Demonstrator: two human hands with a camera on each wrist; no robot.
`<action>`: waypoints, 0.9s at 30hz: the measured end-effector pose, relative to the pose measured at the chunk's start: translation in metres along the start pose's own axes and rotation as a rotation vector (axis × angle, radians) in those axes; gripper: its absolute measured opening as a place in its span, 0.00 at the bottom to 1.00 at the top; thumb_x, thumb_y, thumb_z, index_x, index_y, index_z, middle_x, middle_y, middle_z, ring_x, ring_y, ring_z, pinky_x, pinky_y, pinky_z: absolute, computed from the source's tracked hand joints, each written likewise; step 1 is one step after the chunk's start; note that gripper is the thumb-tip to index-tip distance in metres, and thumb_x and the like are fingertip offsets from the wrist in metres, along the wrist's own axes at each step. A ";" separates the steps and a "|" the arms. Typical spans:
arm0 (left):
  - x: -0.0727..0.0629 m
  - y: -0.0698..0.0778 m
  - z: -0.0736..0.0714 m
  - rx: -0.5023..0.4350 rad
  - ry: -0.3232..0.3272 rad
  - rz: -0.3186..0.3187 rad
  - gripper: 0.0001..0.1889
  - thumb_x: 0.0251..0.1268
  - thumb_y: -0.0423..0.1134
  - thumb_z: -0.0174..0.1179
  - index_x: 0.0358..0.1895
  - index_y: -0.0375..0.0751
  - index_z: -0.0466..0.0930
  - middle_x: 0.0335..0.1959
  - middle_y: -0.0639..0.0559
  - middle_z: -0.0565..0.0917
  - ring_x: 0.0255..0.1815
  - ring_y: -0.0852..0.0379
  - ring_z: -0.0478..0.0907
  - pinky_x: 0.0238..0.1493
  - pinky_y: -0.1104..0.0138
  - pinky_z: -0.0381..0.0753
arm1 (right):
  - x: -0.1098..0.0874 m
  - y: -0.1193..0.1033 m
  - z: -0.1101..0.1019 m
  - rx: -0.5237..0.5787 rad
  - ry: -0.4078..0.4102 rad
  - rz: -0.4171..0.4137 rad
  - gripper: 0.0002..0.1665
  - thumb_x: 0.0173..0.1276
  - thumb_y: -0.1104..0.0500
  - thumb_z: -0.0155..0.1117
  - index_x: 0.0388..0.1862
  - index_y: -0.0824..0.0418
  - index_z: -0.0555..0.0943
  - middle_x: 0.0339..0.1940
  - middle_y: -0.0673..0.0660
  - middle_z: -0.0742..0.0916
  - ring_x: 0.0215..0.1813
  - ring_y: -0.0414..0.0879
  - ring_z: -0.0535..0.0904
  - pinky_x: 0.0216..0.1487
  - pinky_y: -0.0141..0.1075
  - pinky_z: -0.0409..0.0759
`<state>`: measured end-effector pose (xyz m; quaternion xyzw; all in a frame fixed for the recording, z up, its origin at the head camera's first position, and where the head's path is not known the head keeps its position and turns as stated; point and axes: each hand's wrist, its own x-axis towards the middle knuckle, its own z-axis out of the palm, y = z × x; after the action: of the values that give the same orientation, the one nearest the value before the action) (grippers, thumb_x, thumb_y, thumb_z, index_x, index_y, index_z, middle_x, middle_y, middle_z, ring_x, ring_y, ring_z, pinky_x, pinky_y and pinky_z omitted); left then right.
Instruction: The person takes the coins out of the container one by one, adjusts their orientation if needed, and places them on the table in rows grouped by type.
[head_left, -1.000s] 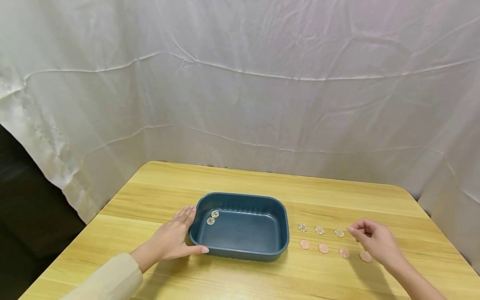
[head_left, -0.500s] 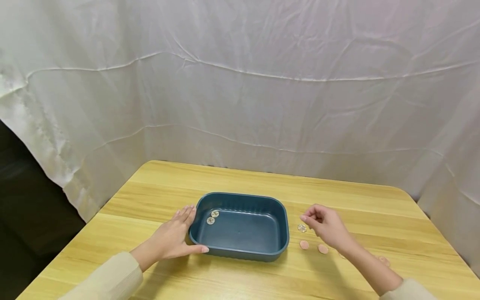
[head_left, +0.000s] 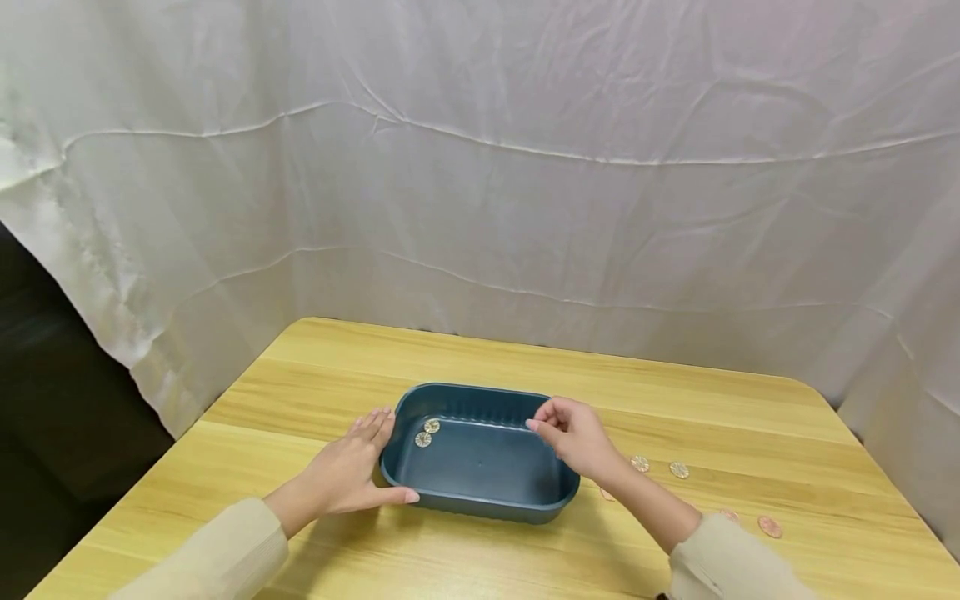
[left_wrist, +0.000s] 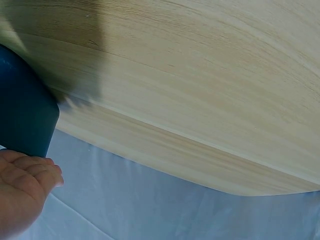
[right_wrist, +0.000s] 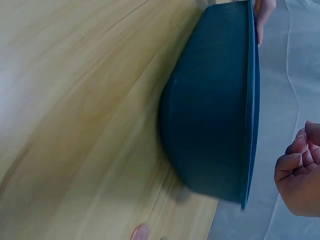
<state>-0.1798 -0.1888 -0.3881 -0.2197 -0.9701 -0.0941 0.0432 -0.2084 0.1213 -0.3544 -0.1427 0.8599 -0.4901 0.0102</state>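
Observation:
A dark blue rectangular basin stands on the wooden table. Two gold-coloured coins lie in its left end. My left hand rests against its left side, fingers straight along the wall, thumb along the front rim. Above the basin's right end, my right hand has thumb and forefinger pinched together, with what seems a gold coin mostly hidden between the tips. In the right wrist view those curled fingers are beyond the basin's rim, apart from it.
On the table right of the basin lie more gold coins. Nearer the front is a row of copper-coloured coins, partly hidden by the right forearm and sleeve. A pale curtain hangs behind and beside the table.
My right hand has moved left from the far end of the coin row, past the nearer coins, to above the basin. The left hand has stayed at the basin's left side.

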 end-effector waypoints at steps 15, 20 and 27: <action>0.000 -0.001 -0.001 -0.017 -0.021 -0.015 0.59 0.44 0.76 0.53 0.67 0.25 0.57 0.69 0.31 0.60 0.71 0.38 0.58 0.67 0.50 0.64 | 0.039 -0.028 0.077 -0.029 -0.075 -0.152 0.06 0.62 0.64 0.62 0.27 0.65 0.78 0.19 0.53 0.78 0.21 0.39 0.67 0.22 0.27 0.67; 0.000 -0.001 -0.001 -0.014 -0.020 0.006 0.59 0.45 0.76 0.53 0.67 0.25 0.58 0.68 0.30 0.61 0.70 0.38 0.59 0.67 0.49 0.64 | 0.050 -0.026 0.102 -0.033 -0.121 -0.133 0.06 0.62 0.66 0.62 0.27 0.66 0.78 0.19 0.55 0.78 0.21 0.38 0.67 0.21 0.26 0.67; 0.000 -0.003 -0.001 -0.024 -0.032 -0.004 0.58 0.45 0.75 0.53 0.68 0.25 0.56 0.69 0.30 0.60 0.70 0.38 0.58 0.66 0.49 0.64 | 0.064 -0.022 0.127 -0.109 -0.241 -0.070 0.03 0.61 0.66 0.62 0.33 0.67 0.81 0.21 0.56 0.81 0.22 0.38 0.70 0.22 0.26 0.69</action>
<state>-0.1808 -0.1914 -0.3873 -0.2197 -0.9699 -0.1023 0.0251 -0.2447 -0.0121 -0.3937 -0.2308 0.8722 -0.4221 0.0888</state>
